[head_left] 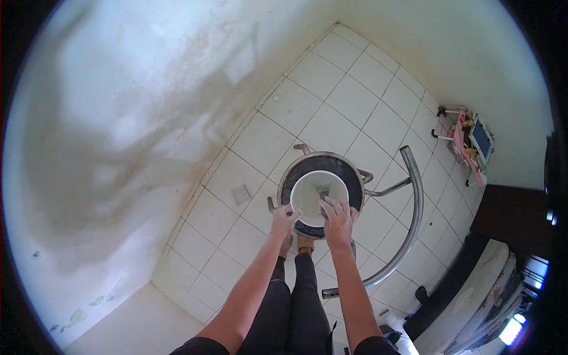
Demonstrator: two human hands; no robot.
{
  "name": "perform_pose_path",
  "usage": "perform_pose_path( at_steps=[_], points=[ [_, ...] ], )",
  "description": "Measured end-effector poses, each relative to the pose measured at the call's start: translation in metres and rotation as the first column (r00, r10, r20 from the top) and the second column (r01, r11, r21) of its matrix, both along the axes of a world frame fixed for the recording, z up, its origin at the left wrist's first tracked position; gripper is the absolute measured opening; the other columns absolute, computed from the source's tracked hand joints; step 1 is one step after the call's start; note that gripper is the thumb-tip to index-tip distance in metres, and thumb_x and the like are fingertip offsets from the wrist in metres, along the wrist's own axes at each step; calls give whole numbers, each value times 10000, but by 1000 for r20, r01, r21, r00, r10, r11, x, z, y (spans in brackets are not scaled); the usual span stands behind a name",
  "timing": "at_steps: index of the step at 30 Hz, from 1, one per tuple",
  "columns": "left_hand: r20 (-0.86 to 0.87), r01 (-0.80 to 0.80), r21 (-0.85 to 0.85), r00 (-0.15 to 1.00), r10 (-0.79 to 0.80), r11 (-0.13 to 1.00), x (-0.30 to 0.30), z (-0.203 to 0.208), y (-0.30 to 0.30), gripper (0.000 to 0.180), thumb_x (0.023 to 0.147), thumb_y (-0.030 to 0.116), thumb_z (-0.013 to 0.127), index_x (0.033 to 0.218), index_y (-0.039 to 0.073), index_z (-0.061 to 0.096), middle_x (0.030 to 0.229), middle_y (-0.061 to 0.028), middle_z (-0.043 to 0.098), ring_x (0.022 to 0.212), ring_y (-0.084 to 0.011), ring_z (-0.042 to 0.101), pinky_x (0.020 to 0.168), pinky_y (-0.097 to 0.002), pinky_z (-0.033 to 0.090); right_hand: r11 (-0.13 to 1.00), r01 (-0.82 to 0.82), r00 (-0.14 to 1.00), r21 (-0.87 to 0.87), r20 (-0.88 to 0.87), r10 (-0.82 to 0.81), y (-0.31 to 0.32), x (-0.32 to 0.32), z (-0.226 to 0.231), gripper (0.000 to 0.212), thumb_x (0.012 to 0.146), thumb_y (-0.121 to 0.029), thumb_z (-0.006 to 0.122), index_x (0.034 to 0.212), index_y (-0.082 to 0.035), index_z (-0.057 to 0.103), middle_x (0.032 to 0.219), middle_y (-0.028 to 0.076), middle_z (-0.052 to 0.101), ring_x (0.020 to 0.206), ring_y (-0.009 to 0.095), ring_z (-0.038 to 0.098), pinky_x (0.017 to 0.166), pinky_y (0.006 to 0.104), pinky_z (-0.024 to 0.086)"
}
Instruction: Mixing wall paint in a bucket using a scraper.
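A round white bucket (320, 175) stands on the black seat of a metal chair (355, 174), in front of my legs. Pale, wet-looking material (307, 198) coats its inside. My left hand (284, 220) is closed at the bucket's near left rim, with a small dark spot by its fingers that I cannot make out. Over the near right part of the opening, my right hand (338, 222) is closed round a dark grey, flat tool like a scraper (323, 194), which reaches down into the bucket. My fingers hide most of its handle.
The chair's curved metal backrest (417, 201) arcs to the right. A pale square plate (241, 194) lies on the tiled floor at left. A stained wall (118, 118) rises on the left. By the right wall stand a pink folding item (462, 139) and, nearer, a mattress (467, 296).
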State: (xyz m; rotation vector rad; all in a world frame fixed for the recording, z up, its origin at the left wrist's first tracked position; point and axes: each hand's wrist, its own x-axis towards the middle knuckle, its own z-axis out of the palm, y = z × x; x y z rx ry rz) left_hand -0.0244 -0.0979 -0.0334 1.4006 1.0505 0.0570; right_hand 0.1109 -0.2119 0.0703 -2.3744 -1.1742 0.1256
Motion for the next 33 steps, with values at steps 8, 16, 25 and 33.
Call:
perform_pose_path(
  at_steps=[8,16,25,33],
  points=[
    [34,1,52,999,-2,999,9,8,-10,381,865,295,651,1132,24,649,971,-167,690,895,-249,665,803,-374,499,994,37,994,-101,-103,-47,-26,-47,0,384,749,-137,715,1123,-127,631,1197,34,584,1121,255,502,914,464,320],
    [120,-70,52,991,63,996,11,18,-12,430,904,191,613,1269,-20,528,1033,-169,633,959,-230,619,804,-334,501,989,40,993,-141,-105,-55,-9,-35,26,435,793,-272,697,1188,-123,588,1248,71,530,1165,299,448,924,487,301],
    [238,-145,265,968,81,953,-2,101,-9,359,898,55,582,1256,42,554,1004,-82,565,810,-140,582,720,-261,489,993,113,984,-47,-132,-118,-18,-50,41,292,819,-216,670,1090,-114,631,1173,65,555,1129,296,456,943,469,315],
    [332,343,303,836,-436,889,47,189,-62,308,903,53,538,1207,29,575,1098,-132,572,984,-269,580,886,-355,460,917,384,895,109,-286,-341,-69,-39,83,260,872,-176,607,1104,-60,623,1140,92,570,1116,287,491,965,437,356]
  ],
)
